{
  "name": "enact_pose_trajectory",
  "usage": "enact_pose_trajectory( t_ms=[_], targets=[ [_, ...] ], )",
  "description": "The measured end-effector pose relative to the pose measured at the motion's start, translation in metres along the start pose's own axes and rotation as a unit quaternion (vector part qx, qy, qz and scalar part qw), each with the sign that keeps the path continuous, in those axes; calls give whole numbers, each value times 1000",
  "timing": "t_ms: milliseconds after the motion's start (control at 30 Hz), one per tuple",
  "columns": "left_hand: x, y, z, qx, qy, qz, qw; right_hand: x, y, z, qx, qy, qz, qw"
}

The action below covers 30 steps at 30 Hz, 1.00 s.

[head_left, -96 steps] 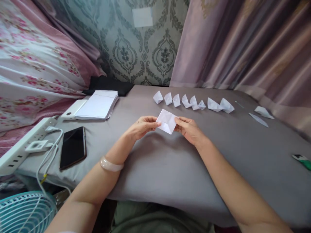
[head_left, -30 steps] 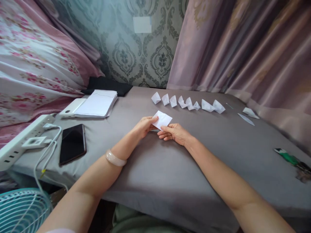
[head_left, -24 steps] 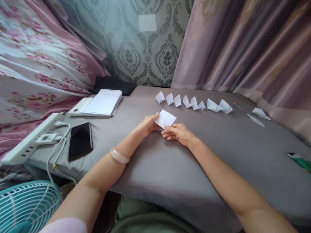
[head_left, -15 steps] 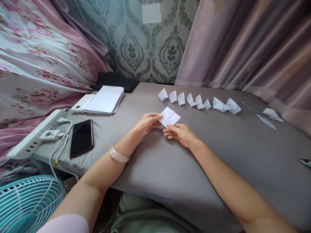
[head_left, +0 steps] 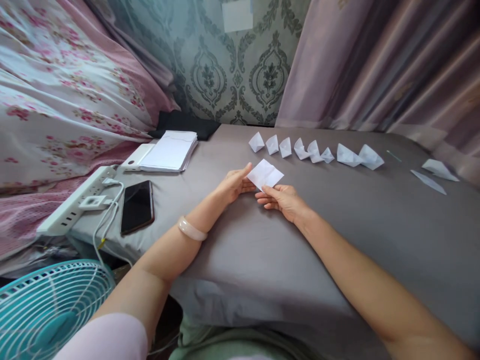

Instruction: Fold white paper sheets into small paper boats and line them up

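Observation:
A folded square of white paper [head_left: 265,175] is held up over the table, turned so a corner points down. My right hand [head_left: 279,200] pinches its lower corner between thumb and fingers. At the paper's left corner is my left hand [head_left: 237,184], its thumb raised off the sheet and its fingers stretched out, partly hidden behind the paper. A pale bangle [head_left: 192,229] circles my left wrist. Beyond the hands stands a row of several folded paper boats [head_left: 285,147], some touching each other.
Left on the grey-covered table [head_left: 337,240] lie a paper stack [head_left: 169,151], a phone [head_left: 137,207] and a power strip [head_left: 77,202] with cables. Two flat folded papers [head_left: 439,170] rest at the right. A teal fan [head_left: 56,310] stands at lower left.
My left thumb has lifted off the paper's corner and points up. The right hand keeps its pinch. The view has shifted slightly, so the table things appear farther right.

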State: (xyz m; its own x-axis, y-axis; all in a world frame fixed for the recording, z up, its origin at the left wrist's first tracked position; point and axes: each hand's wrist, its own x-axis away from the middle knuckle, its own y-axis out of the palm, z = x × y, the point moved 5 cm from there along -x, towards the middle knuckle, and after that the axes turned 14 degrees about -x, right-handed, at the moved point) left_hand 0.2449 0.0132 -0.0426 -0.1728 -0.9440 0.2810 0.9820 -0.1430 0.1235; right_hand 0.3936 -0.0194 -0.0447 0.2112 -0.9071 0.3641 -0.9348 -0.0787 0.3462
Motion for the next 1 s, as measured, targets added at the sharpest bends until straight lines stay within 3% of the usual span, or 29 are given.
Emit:
enact_pose_trajectory(
  t_ms=[133, 367, 533, 1000],
  targets=[
    [-1, -3, -1, -18, 34, 9, 999, 1, 2, 0, 13, 1, -6, 1000],
    [-2, -4, -3, -25, 8, -7, 1000, 1, 3, -1, 20, 10, 8, 1000],
    [0, -4, -3, -21, -17, 12, 1000, 1, 5, -2, 11, 11, 11, 1000],
    [0, -7, -3, -30, -14, 7, 999, 0, 3, -1, 2, 24, 6, 1000]
  ],
)
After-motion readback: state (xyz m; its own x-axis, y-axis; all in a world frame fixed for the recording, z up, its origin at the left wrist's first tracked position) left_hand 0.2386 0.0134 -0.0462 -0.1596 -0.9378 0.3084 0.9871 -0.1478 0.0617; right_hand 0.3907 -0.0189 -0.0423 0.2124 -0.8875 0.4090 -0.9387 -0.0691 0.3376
